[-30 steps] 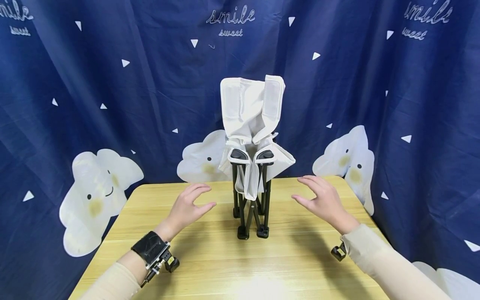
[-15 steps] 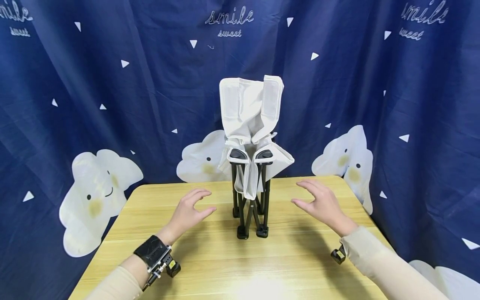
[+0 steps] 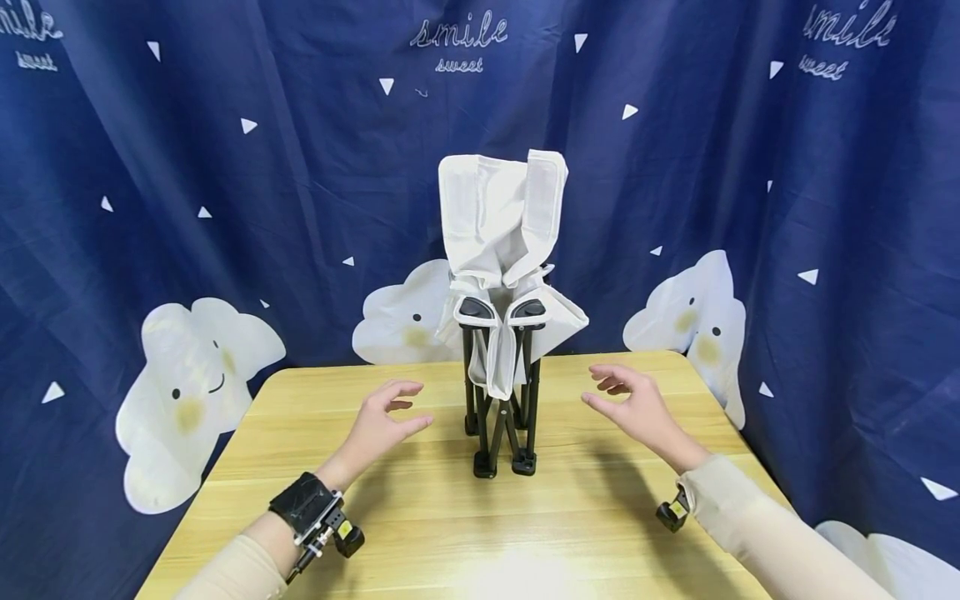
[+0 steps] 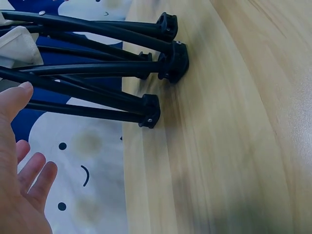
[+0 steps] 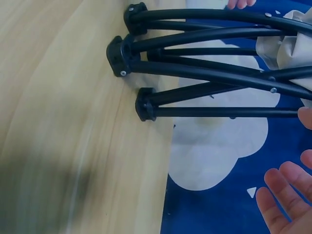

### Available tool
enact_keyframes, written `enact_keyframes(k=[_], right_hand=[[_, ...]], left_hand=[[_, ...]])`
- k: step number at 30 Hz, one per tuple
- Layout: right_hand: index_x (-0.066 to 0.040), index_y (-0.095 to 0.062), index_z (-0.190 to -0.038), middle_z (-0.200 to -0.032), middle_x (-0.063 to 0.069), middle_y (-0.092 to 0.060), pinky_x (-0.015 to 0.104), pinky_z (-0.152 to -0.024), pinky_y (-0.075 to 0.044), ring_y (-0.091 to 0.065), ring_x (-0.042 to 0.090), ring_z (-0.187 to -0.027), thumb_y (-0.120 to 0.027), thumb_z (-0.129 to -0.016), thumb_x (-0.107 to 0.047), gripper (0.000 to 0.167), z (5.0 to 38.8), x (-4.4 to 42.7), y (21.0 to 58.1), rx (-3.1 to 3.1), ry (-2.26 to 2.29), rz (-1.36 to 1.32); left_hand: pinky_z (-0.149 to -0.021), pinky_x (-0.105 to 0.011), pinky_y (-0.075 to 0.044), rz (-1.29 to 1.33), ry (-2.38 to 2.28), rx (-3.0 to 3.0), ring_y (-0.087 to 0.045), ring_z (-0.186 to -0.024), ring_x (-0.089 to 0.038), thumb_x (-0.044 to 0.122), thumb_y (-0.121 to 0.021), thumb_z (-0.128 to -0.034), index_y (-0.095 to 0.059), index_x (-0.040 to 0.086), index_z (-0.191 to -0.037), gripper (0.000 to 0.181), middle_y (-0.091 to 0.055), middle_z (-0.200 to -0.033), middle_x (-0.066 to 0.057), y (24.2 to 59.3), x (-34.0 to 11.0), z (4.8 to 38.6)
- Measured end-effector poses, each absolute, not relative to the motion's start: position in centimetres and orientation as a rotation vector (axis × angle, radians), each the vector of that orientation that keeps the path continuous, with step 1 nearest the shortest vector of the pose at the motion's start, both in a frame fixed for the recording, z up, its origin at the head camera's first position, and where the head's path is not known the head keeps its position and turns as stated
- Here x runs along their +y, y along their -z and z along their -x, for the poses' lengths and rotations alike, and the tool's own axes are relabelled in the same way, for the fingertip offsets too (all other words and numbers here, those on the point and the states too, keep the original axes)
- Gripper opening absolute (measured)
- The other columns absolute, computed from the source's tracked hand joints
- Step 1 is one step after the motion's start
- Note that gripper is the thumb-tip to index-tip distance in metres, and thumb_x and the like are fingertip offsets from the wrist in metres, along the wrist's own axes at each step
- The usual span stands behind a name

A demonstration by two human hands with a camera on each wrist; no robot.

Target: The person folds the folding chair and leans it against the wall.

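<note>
A folded camping chair (image 3: 501, 221), with white fabric over a black tube frame, stands upright at the table's middle. Its black legs (image 4: 107, 63) are drawn close together, and their feet rest on the wood. To its left, my left hand (image 3: 382, 421) hovers above the table with thumb and fingers spread apart, touching nothing. My right hand (image 3: 636, 406) is held likewise on the other side, its fingers a little bent and apart from the chair. In the right wrist view, the leg feet (image 5: 146, 104) and part of the right fingers (image 5: 285, 187) show.
The light wooden table (image 3: 420, 533) has rounded far corners. Behind it hangs a dark blue curtain (image 3: 322, 167) with white clouds and triangles, close to the table's back edge. A wrist camera (image 3: 347, 535) sticks out below the left wrist.
The fingers of my right hand have bent in slightly, and those of the left hand have shifted a little. The chair stands as before.
</note>
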State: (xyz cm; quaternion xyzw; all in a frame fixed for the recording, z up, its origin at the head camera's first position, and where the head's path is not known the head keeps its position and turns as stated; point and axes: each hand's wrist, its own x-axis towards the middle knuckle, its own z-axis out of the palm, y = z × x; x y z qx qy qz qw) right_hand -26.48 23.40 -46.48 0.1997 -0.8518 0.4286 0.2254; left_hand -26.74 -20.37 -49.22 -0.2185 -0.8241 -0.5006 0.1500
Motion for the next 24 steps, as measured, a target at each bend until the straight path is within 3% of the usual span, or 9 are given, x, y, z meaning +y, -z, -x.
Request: enact_keyframes(k=[11, 24], right_hand=[[0.001, -0.077, -0.125, -0.112, 0.019, -0.079, 0.043, -0.083, -0.067, -0.075, 0.020, -0.092, -0.091, -0.085, -0.004, 0.042, 26.5, 22.1, 47.4, -2.354, -1.270, -0.527], [0.002, -0.076, -0.125, -0.113, 0.019, -0.079, 0.043, -0.084, -0.067, -0.077, 0.037, -0.094, -0.090, -0.085, -0.005, 0.043, 26.7, 20.5, 48.0, -2.348, -1.323, -0.543]], left_hand=[[-0.109, -0.054, -0.059, 0.571, 1.543, -2.462, -0.069, -0.127, -0.040, 0.011, -0.094, -0.0845, -0.068, 0.002, -0.139, 0.061, -0.069, -0.141, -0.021, 49.6, -19.0, 26.4], [-0.107, -0.051, -0.061, 0.595, 1.555, -2.447, -0.070, -0.125, -0.038, 0.012, -0.094, -0.0832, -0.069, 0.003, -0.138, 0.061, -0.070, -0.140, -0.021, 50.8, -17.0, 26.7]])
